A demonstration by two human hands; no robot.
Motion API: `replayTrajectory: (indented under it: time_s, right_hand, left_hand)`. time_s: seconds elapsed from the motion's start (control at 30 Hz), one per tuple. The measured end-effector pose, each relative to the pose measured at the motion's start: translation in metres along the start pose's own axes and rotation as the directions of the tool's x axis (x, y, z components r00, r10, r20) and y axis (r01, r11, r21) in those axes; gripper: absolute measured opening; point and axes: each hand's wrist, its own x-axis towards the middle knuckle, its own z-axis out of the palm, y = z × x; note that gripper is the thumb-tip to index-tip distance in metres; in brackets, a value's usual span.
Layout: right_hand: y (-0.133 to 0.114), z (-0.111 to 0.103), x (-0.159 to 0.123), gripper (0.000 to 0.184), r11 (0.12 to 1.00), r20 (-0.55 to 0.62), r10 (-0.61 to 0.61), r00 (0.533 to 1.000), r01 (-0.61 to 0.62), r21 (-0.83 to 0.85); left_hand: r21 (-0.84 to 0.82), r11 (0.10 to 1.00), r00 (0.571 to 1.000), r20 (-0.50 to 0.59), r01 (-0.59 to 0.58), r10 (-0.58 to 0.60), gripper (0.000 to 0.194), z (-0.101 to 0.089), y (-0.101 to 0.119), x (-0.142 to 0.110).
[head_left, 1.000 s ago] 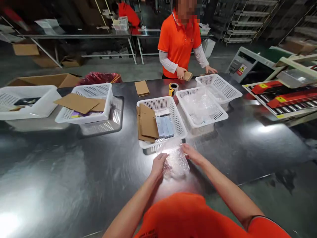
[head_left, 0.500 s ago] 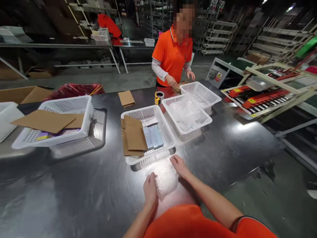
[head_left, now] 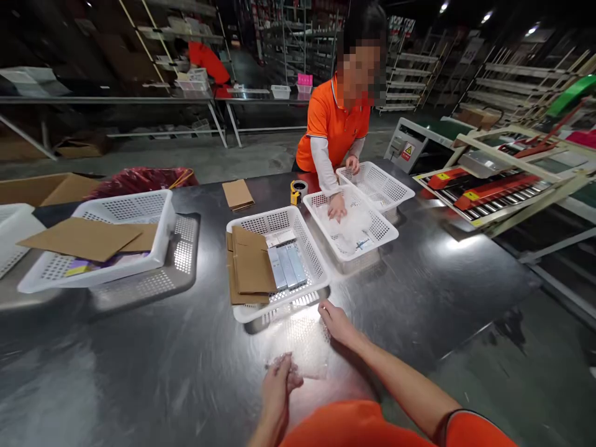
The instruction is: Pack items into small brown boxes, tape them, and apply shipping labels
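A clear sheet of bubble wrap (head_left: 305, 338) lies between my hands, just in front of the middle white basket (head_left: 321, 257). Bunched film pokes out around the fingers of my left hand (head_left: 275, 388), which is closed on the near left end of the wrap. My right hand (head_left: 336, 321) pinches the far right edge of it. Inside the middle basket are folded brown cardboard pieces (head_left: 251, 261) and several slim silvery-blue boxes (head_left: 286, 266).
Across the metal table (head_left: 153, 354) a co-worker (head_left: 342, 118) reaches into a basket of bubble wrap (head_left: 351, 233). Left stands a basket (head_left: 161, 230) holding cardboard. A tape roll (head_left: 298, 191) and flat cardboard (head_left: 238, 194) lie at the back; a roller conveyor (head_left: 493, 192) is right.
My left hand has drawn lower and left, bunching the wrap's near end. My right hand stays near the same place. The co-worker's hand has moved into the basket of bubble wrap.
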Motion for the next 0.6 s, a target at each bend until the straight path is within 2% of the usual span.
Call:
replayTrajectory:
  time_s: [0.1,0.2,0.3,0.37,0.43,0.5,0.6]
  right_hand:
    - [-0.001,-0.015,0.0,0.018,0.991,-0.063,-0.121,0.991,0.117,-0.067]
    - [-0.001,-0.032,-0.001,0.02,0.982,-0.125,-0.182,0.975,0.173,-0.078]
    - [-0.009,-0.064,0.01,0.021,0.979,-0.295,-0.204,0.934,0.202,-0.037]
    - [-0.016,-0.099,0.027,0.021,0.975,-0.478,-0.152,0.865,0.21,0.069]
    - [-0.023,-0.146,0.052,0.022,0.945,-0.642,-0.048,0.766,0.242,0.219]
    - [-0.026,-0.197,0.08,0.025,0.886,-0.759,0.043,0.65,0.327,0.33]
    - [-0.024,-0.267,0.119,0.029,0.795,-0.863,0.098,0.496,0.482,0.368]
  left_hand:
    - [-0.024,0.999,0.992,0.125,0.038,-0.035,0.06,0.007,0.013,-0.009]
    - [0.026,1.0,0.988,0.155,-0.017,0.012,0.06,0.017,0.024,-0.017]
    - [0.006,0.999,0.979,0.202,-0.033,0.032,0.056,0.025,0.027,-0.021]
    - [-0.007,1.0,0.978,0.207,-0.023,0.024,0.052,0.026,0.022,-0.022]
    - [-0.005,1.0,0.985,0.172,-0.018,0.019,0.05,0.023,0.015,-0.023]
    - [0.005,1.0,0.994,0.106,-0.015,0.014,0.049,0.019,0.007,-0.023]
    - [0.011,1.0,1.0,-0.027,-0.008,0.008,0.048,0.024,-0.006,-0.027]
